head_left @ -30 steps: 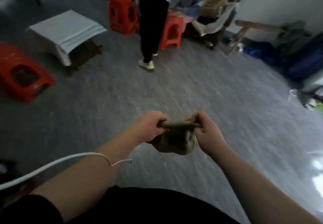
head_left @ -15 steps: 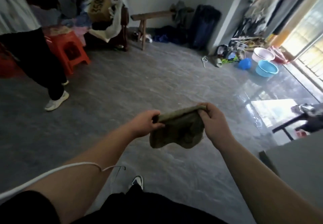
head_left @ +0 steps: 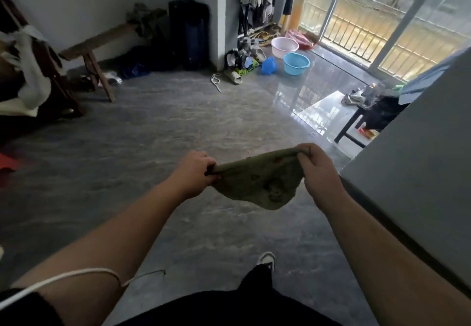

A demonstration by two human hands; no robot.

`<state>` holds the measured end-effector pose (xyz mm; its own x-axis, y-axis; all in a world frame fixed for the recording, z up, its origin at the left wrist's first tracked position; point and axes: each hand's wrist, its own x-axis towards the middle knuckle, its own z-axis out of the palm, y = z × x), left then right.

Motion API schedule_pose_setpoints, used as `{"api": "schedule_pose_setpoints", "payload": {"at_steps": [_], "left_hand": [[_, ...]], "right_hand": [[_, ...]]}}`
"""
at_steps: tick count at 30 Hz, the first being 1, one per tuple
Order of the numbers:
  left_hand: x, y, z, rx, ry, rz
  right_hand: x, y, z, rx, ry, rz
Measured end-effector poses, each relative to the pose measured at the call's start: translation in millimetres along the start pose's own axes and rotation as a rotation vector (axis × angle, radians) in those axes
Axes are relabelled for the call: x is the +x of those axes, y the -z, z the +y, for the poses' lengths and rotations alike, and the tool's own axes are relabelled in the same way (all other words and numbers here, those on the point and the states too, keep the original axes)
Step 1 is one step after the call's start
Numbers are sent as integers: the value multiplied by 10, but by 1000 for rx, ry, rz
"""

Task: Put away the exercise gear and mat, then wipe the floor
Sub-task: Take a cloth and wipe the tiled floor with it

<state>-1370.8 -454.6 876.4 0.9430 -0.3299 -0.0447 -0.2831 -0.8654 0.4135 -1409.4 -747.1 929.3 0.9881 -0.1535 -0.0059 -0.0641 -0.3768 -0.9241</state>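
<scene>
A worn olive-green cloth (head_left: 260, 183) hangs stretched between both my hands at waist height above the grey tiled floor (head_left: 153, 134). My left hand (head_left: 193, 175) grips its left end with curled fingers. My right hand (head_left: 318, 170) pinches its right corner, and the cloth's middle sags down between them. No mat or exercise gear can be made out.
A grey wall corner (head_left: 407, 173) stands close on my right. Ahead are a wooden bench (head_left: 96, 45), a dark bag (head_left: 188, 32), shoes, a pink basin (head_left: 284, 46) and a blue basin (head_left: 296, 63) near the sliding glass door (head_left: 382, 15). My shoe (head_left: 266, 259) shows below.
The view has swung right, from red stools and a standing person to the basins and glass door. Both hands kept hold of the cloth and pulled it wider apart.
</scene>
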Motion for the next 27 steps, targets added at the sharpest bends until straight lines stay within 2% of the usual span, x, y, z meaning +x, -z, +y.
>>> {"api": "schedule_pose_setpoints", "payload": {"at_steps": [5,12,16,18,20,23,27], "left_hand": [[825,-40,240,-277,56,-10],[2212,-197,504,-329,39,-64],[2931,-282,692,-423,141,-64],[3231,-374,740,-559,205,-85],[3493,-484,785,-756,275,-112],[3899,-632,809,-983,377,-146],[4505,-833,633,-1039,364,-163]], "right_hand": [[595,417,450,-10,-68,50],[1722,1159,1067,-133,-88,95],[2303,1398,1308,-10,-260,172],[2570,1397,1431,113,-372,178],[2839,1372,1556,152,-389,169],[3283,1365,1893,-34,-352,103],[3911,1341,1905,-165,-372,23]]}}
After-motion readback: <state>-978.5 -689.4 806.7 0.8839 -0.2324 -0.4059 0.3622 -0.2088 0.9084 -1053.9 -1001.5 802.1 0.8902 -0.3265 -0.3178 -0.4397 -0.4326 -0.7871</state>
